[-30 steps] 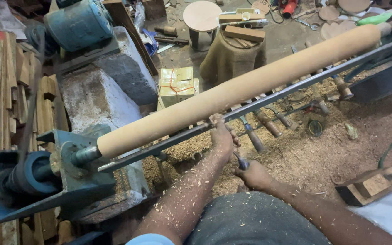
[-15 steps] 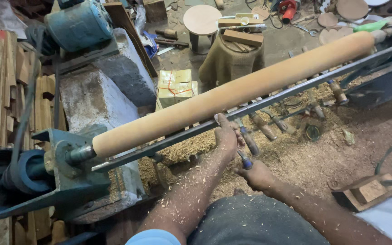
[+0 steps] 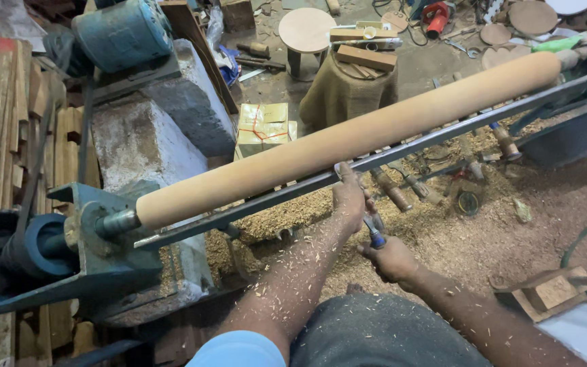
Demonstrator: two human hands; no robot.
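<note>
A long pale wooden cylinder (image 3: 348, 139) is mounted in a lathe, running from the blue headstock (image 3: 69, 251) at left to the upper right. A dark metal tool rest bar (image 3: 402, 151) runs along just below it. My left hand (image 3: 349, 197) rests on this bar and closes over the blade of a turning chisel. My right hand (image 3: 390, 258) grips the chisel's blue-collared handle (image 3: 375, 238) lower down. Wood chips cling to both forearms.
Several spare chisels (image 3: 402, 189) lie in the sawdust (image 3: 443, 238) under the bar. Behind the lathe stand a blue motor (image 3: 123, 34), a stone block (image 3: 137, 139), a taped cardboard box (image 3: 263, 126) and a round stool (image 3: 307, 30). Stacked wood strips (image 3: 1, 122) fill the left.
The view has shifted slightly, so the cylinder and headstock sit a little lower and further right. Both hands keep their hold on the chisel at about the same spot on the bar.
</note>
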